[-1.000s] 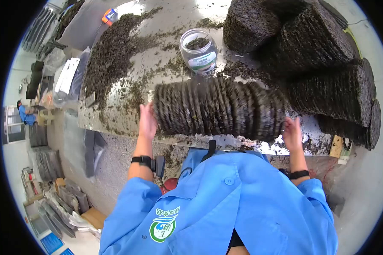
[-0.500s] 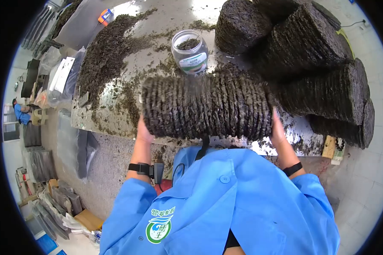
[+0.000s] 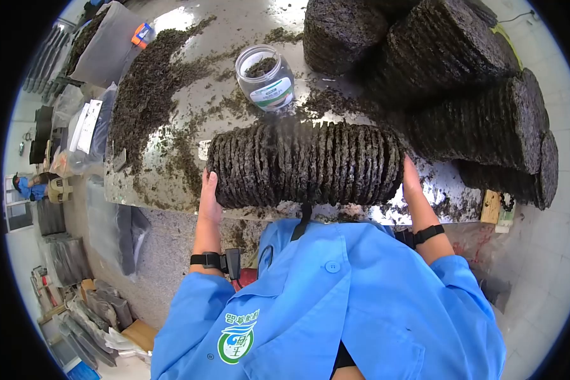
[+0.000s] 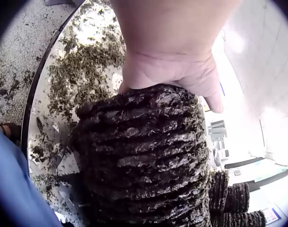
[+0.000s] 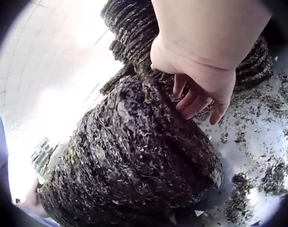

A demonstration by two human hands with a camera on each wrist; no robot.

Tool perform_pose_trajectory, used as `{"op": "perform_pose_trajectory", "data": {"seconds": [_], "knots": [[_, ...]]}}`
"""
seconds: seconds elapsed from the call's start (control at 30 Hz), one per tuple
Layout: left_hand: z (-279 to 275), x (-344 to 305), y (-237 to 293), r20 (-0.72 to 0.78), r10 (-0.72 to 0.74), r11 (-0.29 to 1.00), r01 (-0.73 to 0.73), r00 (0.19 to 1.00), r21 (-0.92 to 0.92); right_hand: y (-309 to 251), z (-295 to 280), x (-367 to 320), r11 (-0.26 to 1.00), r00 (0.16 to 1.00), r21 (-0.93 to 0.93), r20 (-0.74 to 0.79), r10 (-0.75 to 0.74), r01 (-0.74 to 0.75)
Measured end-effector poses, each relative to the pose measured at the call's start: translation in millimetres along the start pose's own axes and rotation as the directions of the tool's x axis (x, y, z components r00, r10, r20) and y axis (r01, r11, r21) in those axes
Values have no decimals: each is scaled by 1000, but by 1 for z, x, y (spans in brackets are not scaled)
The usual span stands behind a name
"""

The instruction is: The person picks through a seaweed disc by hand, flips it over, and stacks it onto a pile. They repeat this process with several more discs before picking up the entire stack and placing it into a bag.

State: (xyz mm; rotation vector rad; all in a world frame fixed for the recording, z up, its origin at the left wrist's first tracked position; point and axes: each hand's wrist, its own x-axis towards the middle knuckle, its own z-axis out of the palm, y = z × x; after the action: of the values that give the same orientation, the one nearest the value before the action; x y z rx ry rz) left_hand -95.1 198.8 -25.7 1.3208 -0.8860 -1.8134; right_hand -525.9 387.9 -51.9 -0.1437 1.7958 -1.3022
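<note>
A long stack of dark, rough dried seaweed cakes [image 3: 304, 164] lies sideways near the table's front edge, its discs standing face to face. At the stack's left end is my left hand [image 3: 209, 195]; in the left wrist view its palm [image 4: 170, 71] presses flat on the end cake, fingers spread along it. My right hand [image 3: 413, 177] is against the opposite end. Seen from the right wrist, its fingers [image 5: 196, 105] reach down over the end face, slightly bent. Beyond the stack stands an open clear jar [image 3: 266, 79] with dark flakes inside.
More stacks of seaweed cakes [image 3: 481, 126] are piled close on the right and back right. Loose seaweed flakes [image 3: 149, 88] heap over the table's left side. An orange and blue tool [image 3: 142, 35] lies at the back left. A wooden block [image 3: 489, 207] sits at the front right.
The stack was tilted and blurred with motion one second ago, the hands looser at its ends. Now it lies level and still, both hands against its ends, its cakes more even.
</note>
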Motion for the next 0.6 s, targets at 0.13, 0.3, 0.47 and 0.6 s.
{"op": "perform_pose_trajectory", "data": {"seconds": [0.13, 0.3, 0.47, 0.6], "knots": [[9, 27, -18, 5, -14, 978, 12, 1000, 207, 57, 25, 28, 966, 970, 194, 208, 128, -169], [41, 16, 2, -35, -56, 944, 65, 998, 322, 40, 46, 7, 922, 934, 316, 341, 111, -225], [30, 21, -10, 41, 24, 966, -34, 999, 257, 25, 46, 1, 938, 943, 249, 289, 165, -240], [33, 5, -5, 13, -34, 980, 31, 999, 195, -15, 45, -33, 947, 956, 256, 268, 121, -192]]}}
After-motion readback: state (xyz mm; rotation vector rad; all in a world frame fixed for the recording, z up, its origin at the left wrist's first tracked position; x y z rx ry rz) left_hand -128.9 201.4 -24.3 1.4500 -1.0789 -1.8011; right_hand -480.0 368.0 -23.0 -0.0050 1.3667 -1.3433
